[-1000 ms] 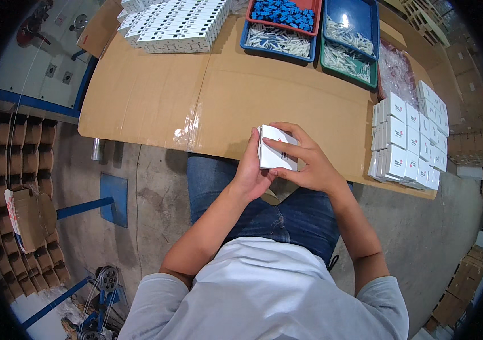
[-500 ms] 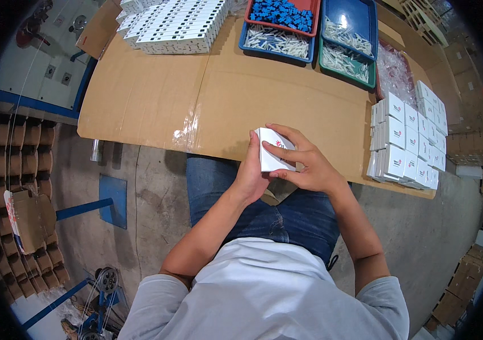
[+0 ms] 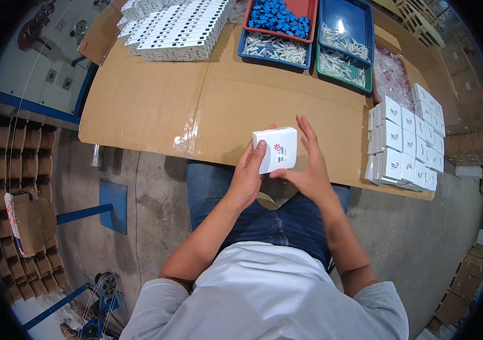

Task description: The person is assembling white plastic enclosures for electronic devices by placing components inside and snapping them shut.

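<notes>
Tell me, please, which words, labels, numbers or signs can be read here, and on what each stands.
White box in the left hand: red mark, small dark print; too small to quote reliably.
Stacked white boxes at right: red marks, dark print; too small.
Rows of white boxes at upper left: dark marks; too small.
Cardboard carton at left: coloured print; too blurred.
</notes>
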